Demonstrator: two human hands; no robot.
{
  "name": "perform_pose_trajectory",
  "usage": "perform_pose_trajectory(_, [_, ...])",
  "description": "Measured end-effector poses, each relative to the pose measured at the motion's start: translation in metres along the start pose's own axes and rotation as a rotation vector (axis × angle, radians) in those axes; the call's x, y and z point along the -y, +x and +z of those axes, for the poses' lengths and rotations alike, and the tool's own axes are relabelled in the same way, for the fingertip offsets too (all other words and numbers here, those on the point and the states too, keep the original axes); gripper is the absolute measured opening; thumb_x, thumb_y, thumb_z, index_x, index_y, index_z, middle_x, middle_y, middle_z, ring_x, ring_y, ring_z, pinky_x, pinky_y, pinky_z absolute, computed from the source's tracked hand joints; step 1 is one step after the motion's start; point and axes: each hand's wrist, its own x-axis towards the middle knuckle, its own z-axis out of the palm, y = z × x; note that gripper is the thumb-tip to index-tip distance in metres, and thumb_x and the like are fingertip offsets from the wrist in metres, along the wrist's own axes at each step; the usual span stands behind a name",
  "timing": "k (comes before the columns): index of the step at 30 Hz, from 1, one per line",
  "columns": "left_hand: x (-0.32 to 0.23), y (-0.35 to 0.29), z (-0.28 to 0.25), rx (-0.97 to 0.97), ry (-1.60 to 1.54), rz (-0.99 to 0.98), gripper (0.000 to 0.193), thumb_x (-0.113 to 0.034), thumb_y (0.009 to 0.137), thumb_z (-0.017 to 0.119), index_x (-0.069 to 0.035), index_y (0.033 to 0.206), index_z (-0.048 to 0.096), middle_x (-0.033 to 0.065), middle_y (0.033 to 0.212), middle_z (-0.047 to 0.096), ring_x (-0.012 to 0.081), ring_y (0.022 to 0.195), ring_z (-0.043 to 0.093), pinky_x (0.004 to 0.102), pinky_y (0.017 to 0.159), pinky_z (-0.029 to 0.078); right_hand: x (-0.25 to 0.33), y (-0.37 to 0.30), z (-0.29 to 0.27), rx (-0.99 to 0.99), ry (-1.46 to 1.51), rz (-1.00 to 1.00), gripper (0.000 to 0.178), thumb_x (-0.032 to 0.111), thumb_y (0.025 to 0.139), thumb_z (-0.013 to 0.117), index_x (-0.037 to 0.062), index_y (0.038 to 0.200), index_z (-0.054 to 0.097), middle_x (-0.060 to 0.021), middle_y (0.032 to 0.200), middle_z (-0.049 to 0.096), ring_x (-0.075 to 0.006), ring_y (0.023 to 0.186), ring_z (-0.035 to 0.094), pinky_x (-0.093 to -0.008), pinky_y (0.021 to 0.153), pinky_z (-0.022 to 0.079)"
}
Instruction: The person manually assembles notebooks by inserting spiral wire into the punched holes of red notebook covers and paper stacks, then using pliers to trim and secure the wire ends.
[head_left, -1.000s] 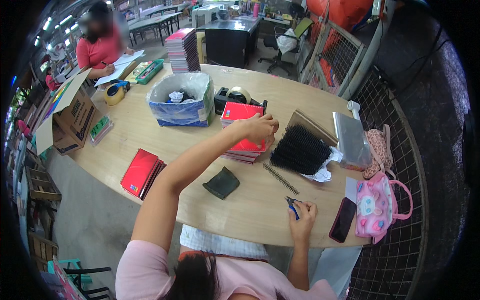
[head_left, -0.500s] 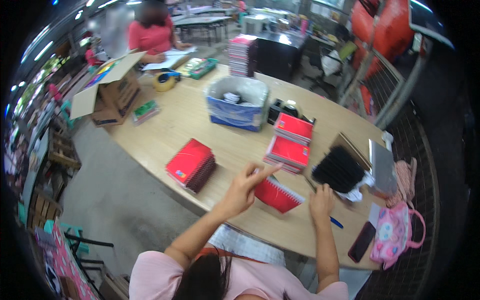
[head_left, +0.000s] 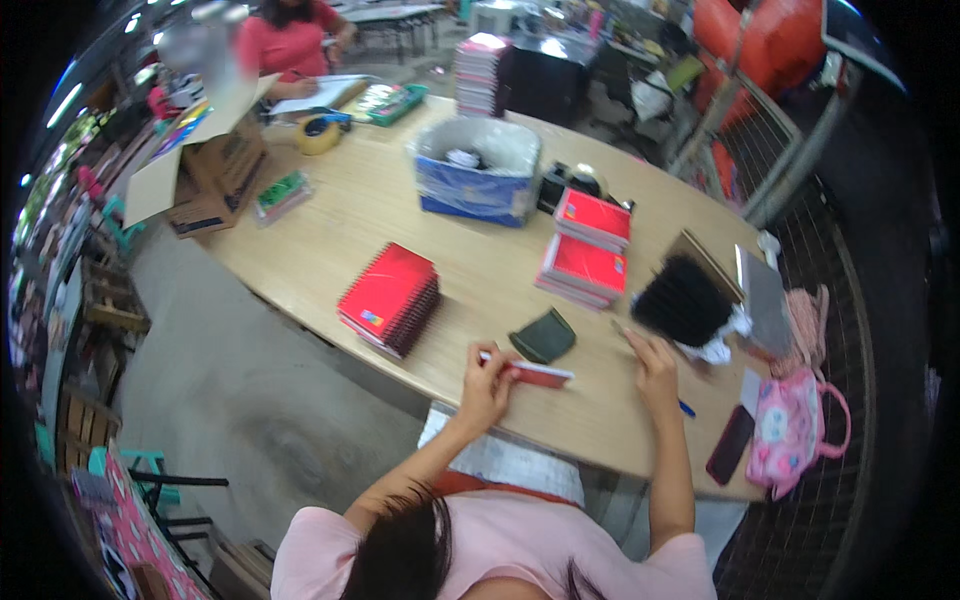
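My left hand (head_left: 485, 388) pinches a small red spiral notebook (head_left: 540, 375), turned nearly edge-on above the near part of the table. Just beyond it lies a dark green curved piece (head_left: 544, 336), its kind unclear. My right hand (head_left: 655, 372) is closed at the fingertips around a thin stick-like thing (head_left: 618, 328), too small to make out. Left of my hands a thick stack of red spiral notebooks (head_left: 388, 297) stands on the table. Two more piles of red notebooks (head_left: 585, 268) sit farther off, right of centre.
On the table (head_left: 330, 200) are a blue plastic-lined bin (head_left: 475, 190), a tape dispenser (head_left: 570, 185), a black brush-like bundle (head_left: 683, 300), a blue pen (head_left: 686, 408), a phone (head_left: 730, 445) and a pink bag (head_left: 795, 435). An open carton (head_left: 215, 175) stands far left; a person (head_left: 290, 50) sits beyond.
My left hand has tilted the notebook from showing its red cover to nearly edge-on, uncovering the dark green piece. My right hand stays close to the black bundle with the thin thing.
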Motion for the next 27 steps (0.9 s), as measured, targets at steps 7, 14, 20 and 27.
perform_pose_trajectory(7, [-0.014, 0.018, 0.015, 0.003, -0.034, 0.010, 0.029, -0.010, 0.078, 0.079, -0.002, 0.101, 0.063, 0.0160, 0.103, 0.047, 0.0318, 0.101, 0.048, 0.0406, 0.087, 0.043, 0.038, -0.003, 0.005, 0.111, 0.387, 0.167, 0.023, 0.007, 0.087, 0.069, 0.0096, 0.108, 0.076, -0.0124, 0.083, 0.067, -0.0230, 0.069, 0.061, -0.0338, 0.066, 0.048])
perform_pose_trajectory(14, [-0.013, 0.015, 0.019, 0.001, -0.044, -0.004, 0.029, -0.008, 0.078, 0.079, -0.003, 0.100, 0.062, 0.0156, 0.104, 0.046, 0.0304, 0.100, 0.047, 0.0399, 0.086, 0.043, 0.040, -0.002, 0.008, 0.180, 0.363, 0.133, 0.021, 0.007, 0.086, 0.070, 0.0101, 0.106, 0.077, -0.0105, 0.078, 0.065, -0.0220, 0.069, 0.060, -0.0337, 0.065, 0.048])
perform_pose_trajectory(20, [-0.012, 0.014, 0.020, -0.027, -0.014, 0.012, 0.027, -0.008, 0.078, 0.078, -0.004, 0.101, 0.063, 0.0151, 0.105, 0.044, 0.0294, 0.100, 0.046, 0.0394, 0.085, 0.042, 0.039, -0.003, 0.013, 0.140, 0.411, 0.050, 0.016, 0.006, 0.084, 0.071, 0.0069, 0.099, 0.077, -0.0102, 0.080, 0.065, -0.0215, 0.069, 0.060, -0.0344, 0.065, 0.049])
perform_pose_trajectory(27, [-0.009, 0.014, 0.021, -0.036, 0.002, 0.057, 0.029, -0.008, 0.078, 0.078, -0.004, 0.102, 0.063, 0.0146, 0.103, 0.046, 0.0291, 0.099, 0.046, 0.0400, 0.084, 0.042, 0.042, 0.002, 0.008, 0.267, 0.504, 0.173, 0.017, 0.005, 0.083, 0.072, 0.0037, 0.100, 0.074, -0.0126, 0.087, 0.068, -0.0228, 0.073, 0.063, -0.0337, 0.067, 0.050])
